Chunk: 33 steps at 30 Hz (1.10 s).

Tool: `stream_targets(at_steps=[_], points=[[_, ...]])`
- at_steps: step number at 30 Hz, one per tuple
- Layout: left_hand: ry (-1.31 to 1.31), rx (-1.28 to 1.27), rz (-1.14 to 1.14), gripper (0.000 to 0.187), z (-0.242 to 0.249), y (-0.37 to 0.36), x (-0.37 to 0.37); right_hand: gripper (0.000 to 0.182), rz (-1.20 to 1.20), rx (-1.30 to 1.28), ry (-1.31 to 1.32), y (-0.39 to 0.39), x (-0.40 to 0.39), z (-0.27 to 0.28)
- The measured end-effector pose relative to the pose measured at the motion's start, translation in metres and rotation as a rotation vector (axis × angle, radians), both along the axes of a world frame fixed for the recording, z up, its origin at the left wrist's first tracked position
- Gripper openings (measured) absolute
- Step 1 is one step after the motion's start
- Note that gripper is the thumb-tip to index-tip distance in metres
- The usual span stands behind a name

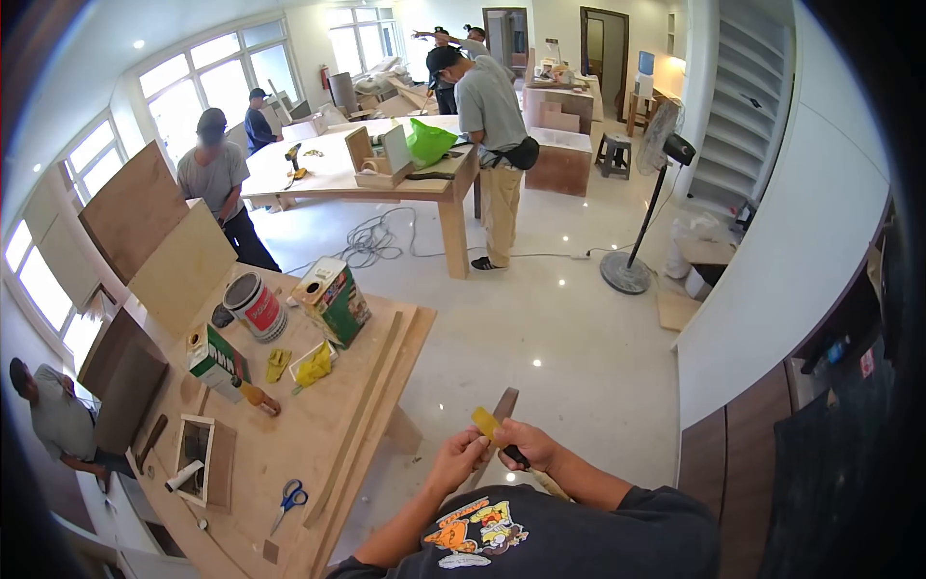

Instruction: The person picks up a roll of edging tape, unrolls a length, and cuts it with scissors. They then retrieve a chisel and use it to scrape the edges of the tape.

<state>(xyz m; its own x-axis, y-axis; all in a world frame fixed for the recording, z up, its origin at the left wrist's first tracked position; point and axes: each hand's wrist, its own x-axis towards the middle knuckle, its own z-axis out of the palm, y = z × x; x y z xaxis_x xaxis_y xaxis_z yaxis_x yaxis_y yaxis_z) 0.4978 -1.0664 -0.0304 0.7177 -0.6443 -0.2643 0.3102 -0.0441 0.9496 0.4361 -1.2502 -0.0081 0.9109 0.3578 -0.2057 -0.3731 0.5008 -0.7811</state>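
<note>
Close in front of my dark shirt, my two hands meet over a long, thin brown strip (pixel 505 403). The fingers of my left hand (pixel 461 458) are pinched at the lower end of a flat yellow piece (pixel 485 422), which lies across the strip. My right hand (pixel 531 447) is closed round a dark object with a black end (pixel 517 457) pointing down; its kind I cannot tell. Left of my hands, a wooden worktable (pixel 362 425) carries blue-handled scissors (pixel 292 494), an open wooden box (pixel 220 463) and a hammer (pixel 151 439).
Cans (pixel 256 307) and yellow gloves (pixel 313 365) occupy the worktable. A person in grey (pixel 487 106) bends over a farther table (pixel 453 179); others stand at left and behind. A cable (pixel 371 241) crosses the floor. At right are a stand fan (pixel 648 212) and a white panel (pixel 781 261).
</note>
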Motion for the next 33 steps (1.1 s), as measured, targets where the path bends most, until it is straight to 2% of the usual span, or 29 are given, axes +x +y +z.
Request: stream_targets(at_steps=[3, 10, 13, 16, 19, 22, 26, 28, 33], points=[[0.006, -0.005, -0.018, 0.017, 0.004, 0.007, -0.003, 0.041, -0.004, 0.059, 0.023, 0.008, -0.003, -0.006], [-0.208, 0.052, -0.039, 0.021, 0.026, 0.014, -0.009, 0.042, 0.078, 0.181, -0.042, 0.005, 0.002, -0.017], [-0.265, 0.095, -0.048, 0.019, 0.027, 0.016, -0.008, 0.039, -0.004, 0.14, 0.014, 0.013, 0.002, -0.01], [-0.259, 0.176, -0.024, 0.019, 0.023, 0.02, -0.008, 0.039, -0.096, -0.056, -0.03, 0.019, 0.005, -0.005], [-0.175, 0.218, 0.05, 0.02, 0.022, 0.02, -0.014, 0.04, -0.271, -0.442, -0.072, 0.016, 0.009, -0.015], [-0.129, 0.242, 0.075, 0.02, 0.033, 0.023, -0.02, 0.043, -0.318, -0.711, -0.086, -0.002, 0.017, -0.032], [-0.129, 0.247, 0.045, 0.02, 0.036, 0.032, -0.024, 0.045, -0.471, -0.806, -0.154, -0.033, 0.025, -0.038], [-0.125, 0.238, 0.036, 0.021, 0.038, 0.039, -0.026, 0.044, -0.503, -0.941, -0.155, -0.057, 0.029, -0.046], [-0.104, 0.167, 0.028, 0.02, 0.06, 0.063, -0.038, 0.042, -0.679, -1.079, -0.198, -0.12, 0.044, -0.03]])
